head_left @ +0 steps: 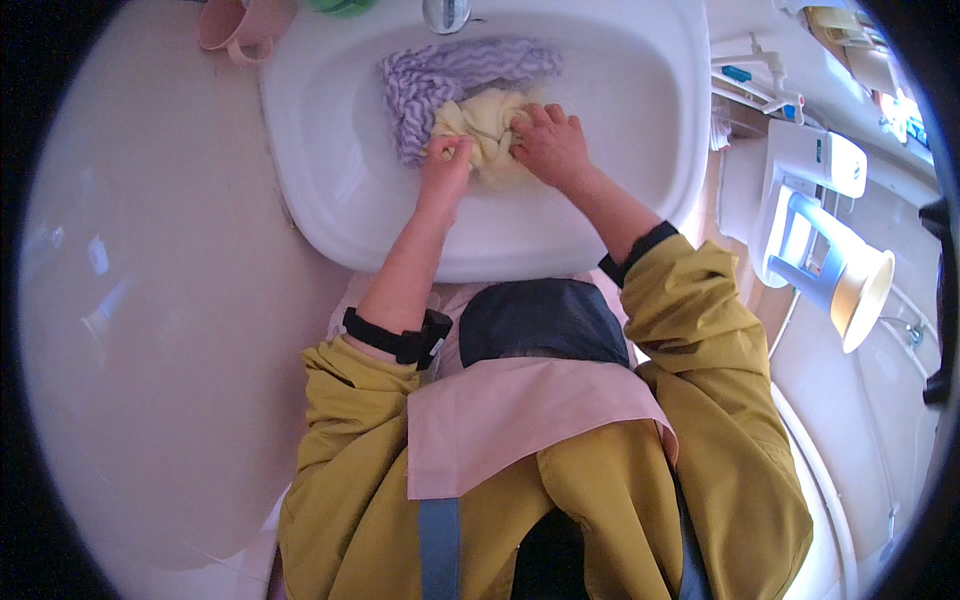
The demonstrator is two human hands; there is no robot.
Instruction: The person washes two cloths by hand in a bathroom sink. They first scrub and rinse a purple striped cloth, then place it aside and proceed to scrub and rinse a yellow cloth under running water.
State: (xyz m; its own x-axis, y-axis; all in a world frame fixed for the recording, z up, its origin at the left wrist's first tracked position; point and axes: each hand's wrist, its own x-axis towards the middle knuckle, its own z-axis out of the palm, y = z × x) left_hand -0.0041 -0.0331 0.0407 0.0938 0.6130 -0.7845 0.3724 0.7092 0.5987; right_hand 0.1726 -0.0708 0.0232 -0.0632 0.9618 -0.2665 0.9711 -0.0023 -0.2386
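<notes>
A pale yellow cloth [482, 118] lies bunched up and wet-looking in the white washbasin [350, 215]. At its left edge, my left hand [446, 170] pinches a bit of the fabric between thumb and fingers. My right hand [553, 148] grips the cloth's right side with bent fingers, the fingertips partly hidden in the folds. Behind and to the left, touching the yellow cloth, a lilac towel with a wavy ribbed texture [425, 82] is spread along the back of the bowl. Neither hand touches the towel.
Above the basin's far rim is a metal tap [446, 12]. A pink mug [245, 30] and part of a green item [340, 5] stand at the back left. On the right are white pipes [770, 80] and a blue and cream stool-like item [835, 260].
</notes>
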